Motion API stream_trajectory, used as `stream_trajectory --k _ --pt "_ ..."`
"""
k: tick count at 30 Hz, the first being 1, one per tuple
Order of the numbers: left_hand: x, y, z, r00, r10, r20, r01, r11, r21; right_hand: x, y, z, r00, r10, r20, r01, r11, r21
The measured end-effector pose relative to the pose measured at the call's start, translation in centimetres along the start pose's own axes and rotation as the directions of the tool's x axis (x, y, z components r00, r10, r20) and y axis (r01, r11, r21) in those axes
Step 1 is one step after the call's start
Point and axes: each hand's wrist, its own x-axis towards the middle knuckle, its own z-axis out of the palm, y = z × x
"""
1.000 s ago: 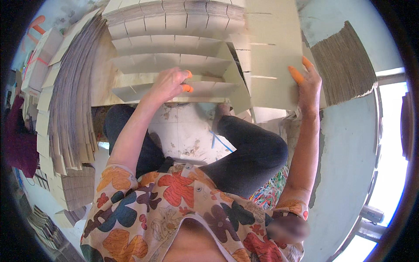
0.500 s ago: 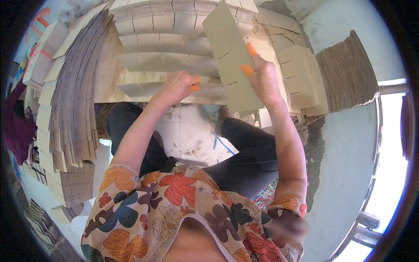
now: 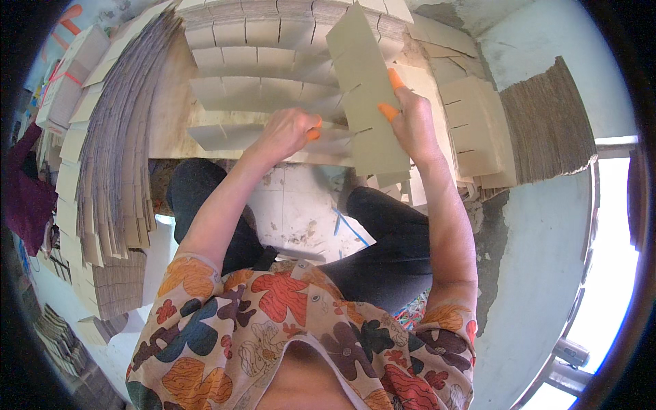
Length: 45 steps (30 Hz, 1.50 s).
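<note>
My right hand (image 3: pixel 415 123), with orange finger covers on its thumb and a finger, grips the edge of a slotted cardboard divider (image 3: pixel 362 102). That divider stands tilted, running away from me across the right ends of several upright slotted strips. Closed at the top edge of the nearest cardboard strip (image 3: pixel 225 137) is my left hand (image 3: pixel 290 131), also with orange finger covers. Beyond it, roughly parallel, stand another cardboard strip (image 3: pixel 253 93) and a farther one (image 3: pixel 263 60). The divider hides the right ends of these strips.
A long fanned stack of cardboard (image 3: pixel 123 137) lines the left side. More slotted sheets (image 3: pixel 471 130) and a thick cardboard stack (image 3: pixel 550 119) stand at right, by the wall. At the back sits a slotted stack (image 3: pixel 273 27). My legs are below the board's (image 3: pixel 171 109) near edge.
My left hand has shifted slightly right along the nearest strip. The divider in my right hand has barely moved, still tilted across the strips. The whole view has shifted a little.
</note>
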Motion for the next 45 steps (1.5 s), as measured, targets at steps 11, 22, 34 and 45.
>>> stream_trajectory --k 11,22,34,45 --pt "0.0 -0.2 0.1 1.000 0.007 -0.005 -0.007 0.999 -0.041 0.0 -0.4 0.1 1.000 -0.004 -0.010 0.004 0.999 0.045" --pt "0.3 -0.1 0.1 0.999 0.016 -0.035 -0.020 0.995 -0.096 0.4 1.3 3.8 0.992 -0.038 0.120 0.035 0.999 0.031" --pt "0.3 1.9 2.0 0.999 0.004 -0.038 -0.005 1.000 -0.029 -0.5 2.7 2.7 0.965 -0.189 0.184 0.179 0.981 0.068" --pt "0.1 1.7 2.1 0.998 0.033 -0.053 -0.035 0.999 -0.031 -0.1 1.2 2.1 0.958 -0.114 0.263 0.139 0.987 -0.075"
